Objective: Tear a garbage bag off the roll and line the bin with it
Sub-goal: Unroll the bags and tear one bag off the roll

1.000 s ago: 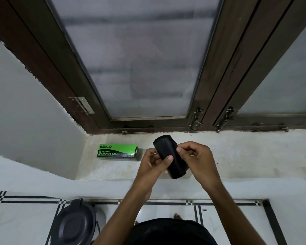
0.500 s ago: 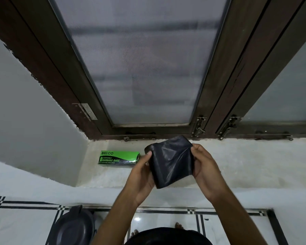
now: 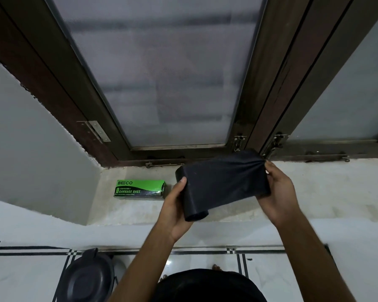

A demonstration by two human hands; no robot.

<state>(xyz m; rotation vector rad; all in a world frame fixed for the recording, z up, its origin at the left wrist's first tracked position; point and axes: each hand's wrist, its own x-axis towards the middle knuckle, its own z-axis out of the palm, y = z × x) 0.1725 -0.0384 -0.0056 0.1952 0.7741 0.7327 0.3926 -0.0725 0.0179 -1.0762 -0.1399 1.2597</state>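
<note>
— Two hands on it, both gripping. The left hand (image 3: 176, 211) is wrapped round the roll (image 3: 189, 196), thumb over the top, and the right hand (image 3: 278, 194) pinches the free end of the bag (image 3: 229, 182) stretched out flat between them, above the sill (image 3: 314, 188)

— So which step is this?

— Unrolling, I'd say. One length of black film is drawn out to the right, nothing torn yet as far as I can see. The bag is joined to the roll along its left edge

— And next?

— My guess: find the perforation. I can't make one out on the film, it's all dark. Once it shows, the left hand needs to clamp the roll hard while the right pulls sharply across, so the tear runs along the line and not into the bag

— Where's the bin?

— Down on the floor at lower left, a dark bin (image 3: 88, 277) with its lid on. What's inside, I can't tell. It has to be opened before any lining happens

— Anything else holding something?

— Only the green box (image 3: 140, 189) marked garbage bags, lying on the sill just left of the roll. Its end flap looks shut, so whether more rolls sit in it is hidden
</note>
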